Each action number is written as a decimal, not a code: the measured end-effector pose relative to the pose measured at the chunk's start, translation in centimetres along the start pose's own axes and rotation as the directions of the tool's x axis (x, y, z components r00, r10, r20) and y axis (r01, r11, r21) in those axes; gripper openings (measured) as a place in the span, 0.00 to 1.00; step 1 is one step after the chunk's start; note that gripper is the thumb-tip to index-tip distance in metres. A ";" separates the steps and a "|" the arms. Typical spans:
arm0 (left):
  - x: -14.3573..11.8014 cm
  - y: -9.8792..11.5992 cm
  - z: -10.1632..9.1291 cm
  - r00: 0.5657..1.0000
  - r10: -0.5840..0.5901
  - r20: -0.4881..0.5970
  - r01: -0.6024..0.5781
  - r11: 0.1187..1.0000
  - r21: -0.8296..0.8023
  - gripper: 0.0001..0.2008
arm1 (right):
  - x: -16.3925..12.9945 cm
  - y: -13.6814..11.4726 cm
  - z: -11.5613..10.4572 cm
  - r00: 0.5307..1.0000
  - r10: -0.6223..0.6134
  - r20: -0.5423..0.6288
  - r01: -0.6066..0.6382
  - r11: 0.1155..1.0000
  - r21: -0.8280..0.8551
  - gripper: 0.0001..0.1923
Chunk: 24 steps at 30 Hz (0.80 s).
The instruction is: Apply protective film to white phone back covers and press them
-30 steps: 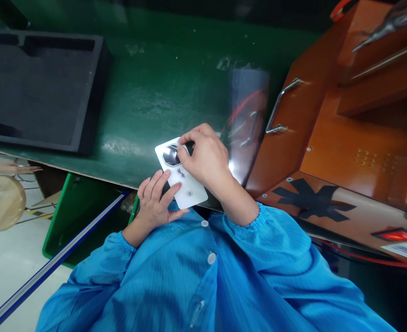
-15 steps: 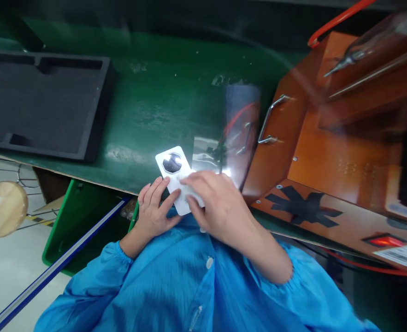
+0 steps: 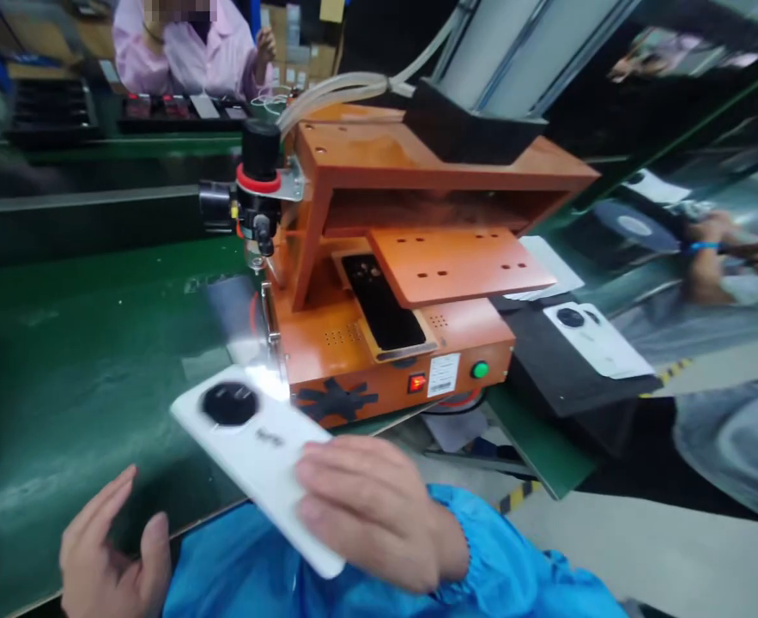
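Note:
My right hand (image 3: 372, 506) grips a white phone (image 3: 272, 451) by its lower right side, fingers across its back. The phone is tilted above the bench edge, its round black camera area (image 3: 229, 403) facing up at the upper left. Whether it is a whole phone or only a back panel, I cannot tell. My left hand (image 3: 112, 549) is open at the lower left, fingers apart, holding nothing and away from the phone. Just beyond the phone stands an orange press machine (image 3: 397, 360), with a black phone-shaped piece (image 3: 388, 305) lying in its bed.
Right of the press, white phone-like pieces (image 3: 601, 343) lie on a black box (image 3: 539, 352). A co-worker's hands (image 3: 717, 245) are at the far right. Another person in pink (image 3: 198, 60) sits across the green bench (image 3: 95, 343). Hoses (image 3: 346, 84) run above the press.
The view has swung right and up onto the press. My left hand has come off the phone; my right hand has lifted it from the bench edge.

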<state>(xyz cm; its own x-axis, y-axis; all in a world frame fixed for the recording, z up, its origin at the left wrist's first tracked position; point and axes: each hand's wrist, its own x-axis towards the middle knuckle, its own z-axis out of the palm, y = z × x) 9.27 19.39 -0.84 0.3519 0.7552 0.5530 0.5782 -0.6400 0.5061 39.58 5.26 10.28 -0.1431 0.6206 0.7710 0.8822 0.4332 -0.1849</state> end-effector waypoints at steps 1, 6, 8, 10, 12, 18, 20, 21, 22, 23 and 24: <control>0.5 0.2 0.6 1.000 0.024 0.000 -0.024 0.999 0.034 0.20 | -0.7 0.8 -1.6 0.997 0.075 -0.010 -0.076 0.995 -0.069 0.15; 2.1 2.4 2.5 0.955 0.297 -0.008 -0.292 0.945 0.149 0.13 | -2.9 7.5 -5.0 0.934 0.231 -0.274 -0.321 0.879 -0.353 0.27; 2.4 2.8 2.6 0.952 0.306 0.016 -0.305 0.938 0.164 0.11 | -2.7 10.2 -4.9 0.918 0.323 -0.229 -0.388 0.848 -0.362 0.22; 2.6 2.9 2.5 0.953 0.301 0.027 -0.301 0.938 0.172 0.09 | -2.2 12.1 -4.9 0.913 0.401 -0.076 -0.401 0.847 -0.348 0.21; 2.7 2.8 2.5 0.951 0.309 0.032 -0.310 0.933 0.181 0.09 | -1.5 13.0 -5.2 0.897 0.435 0.081 -0.386 0.859 -0.335 0.20; 2.4 2.9 2.6 0.952 0.307 0.019 -0.303 0.927 0.220 0.09 | -0.9 13.4 -7.2 0.833 0.487 0.261 -0.424 0.867 -0.262 0.21; 2.4 2.9 2.6 0.950 0.311 0.013 -0.305 0.924 0.229 0.09 | -0.9 13.5 -7.9 0.823 0.474 0.313 -0.415 0.878 -0.238 0.22; 2.5 3.0 2.6 0.949 0.316 0.013 -0.310 0.922 0.230 0.09 | -1.0 13.5 -8.2 0.816 0.472 0.333 -0.414 0.880 -0.233 0.22; 2.5 3.0 2.6 0.946 0.323 0.011 -0.316 0.920 0.230 0.09 | -0.9 13.6 -8.4 0.808 0.477 0.345 -0.419 0.878 -0.234 0.21; 2.6 3.0 2.6 0.944 0.329 0.012 -0.322 0.918 0.229 0.09 | -0.8 13.7 -8.4 0.799 0.488 0.351 -0.427 0.872 -0.241 0.20; 2.7 3.0 2.6 0.943 0.334 0.014 -0.328 0.917 0.229 0.09 | -0.6 13.9 -8.3 0.792 0.503 0.348 -0.437 0.863 -0.253 0.19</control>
<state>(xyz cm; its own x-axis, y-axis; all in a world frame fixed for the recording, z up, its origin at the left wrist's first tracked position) 13.85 19.83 0.49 0.5348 0.5000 0.6811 0.5828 -0.8020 0.1312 55.65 5.45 12.34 0.1743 0.9361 0.3055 0.9375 -0.0629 -0.3422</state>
